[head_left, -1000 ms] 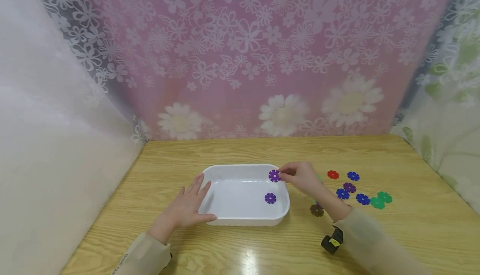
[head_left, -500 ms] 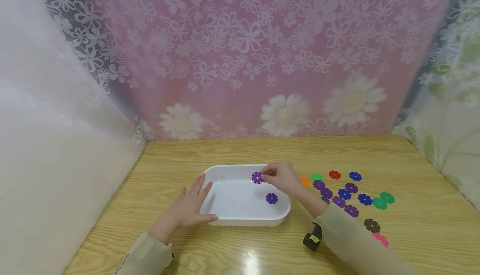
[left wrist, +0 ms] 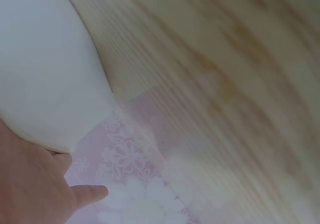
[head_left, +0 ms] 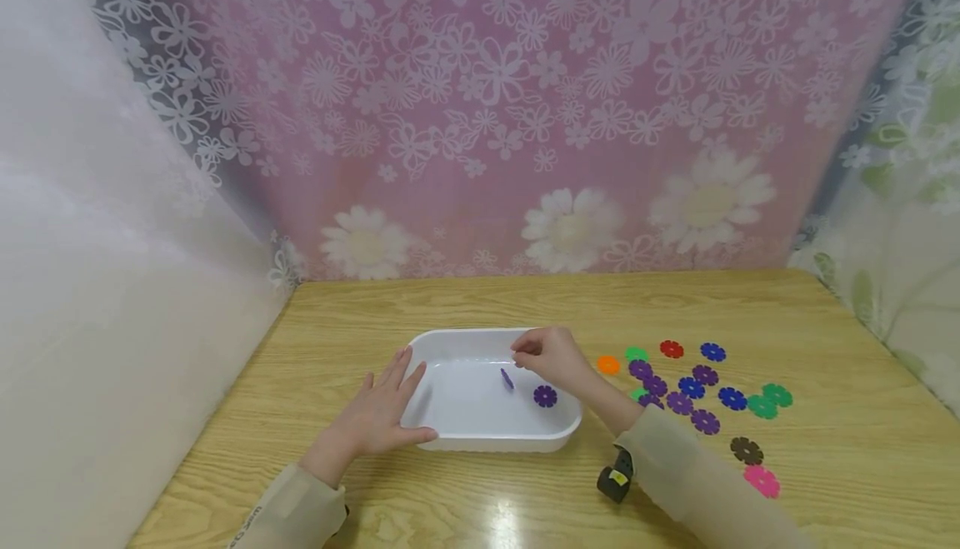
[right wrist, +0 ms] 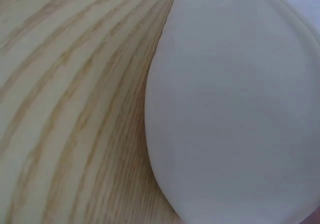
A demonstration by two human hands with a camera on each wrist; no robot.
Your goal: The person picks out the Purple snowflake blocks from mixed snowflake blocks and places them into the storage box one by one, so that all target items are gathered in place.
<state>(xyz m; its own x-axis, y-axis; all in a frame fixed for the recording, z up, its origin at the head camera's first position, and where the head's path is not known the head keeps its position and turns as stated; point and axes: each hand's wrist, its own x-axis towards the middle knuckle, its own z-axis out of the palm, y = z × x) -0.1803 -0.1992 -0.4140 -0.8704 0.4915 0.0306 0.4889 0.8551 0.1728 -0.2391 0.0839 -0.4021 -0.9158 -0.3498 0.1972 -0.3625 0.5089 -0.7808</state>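
Note:
A white tray (head_left: 491, 444) stands on the wooden table. My left hand (head_left: 367, 421) lies over its left rim with the fingers spread; in the left wrist view the left hand (left wrist: 32, 181) is beside the tray wall (left wrist: 45, 58). Above the tray's right part is my right hand (head_left: 553, 361), thumb and fingertips close together with nothing between them. Just below those fingertips, a purple notched disc (head_left: 507, 379) appears tilted nearly edge-on inside the tray. Another purple notched disc (head_left: 545, 396) lies flat on the tray bottom. Only the tray's outside (right wrist: 225, 108) shows in the right wrist view.
Right of the tray, several notched discs are spread on the table: an orange disc (head_left: 608, 364), a red disc (head_left: 671, 349), a pink disc (head_left: 762, 481), a brown disc (head_left: 746, 451), plus blue, green and purple ones. A floral curtain (head_left: 465, 116) hangs behind the table.
My right hand has moved left over the tray and let go of the purple disc, which has dropped below the fingertips. The left hand has stayed at the rim.

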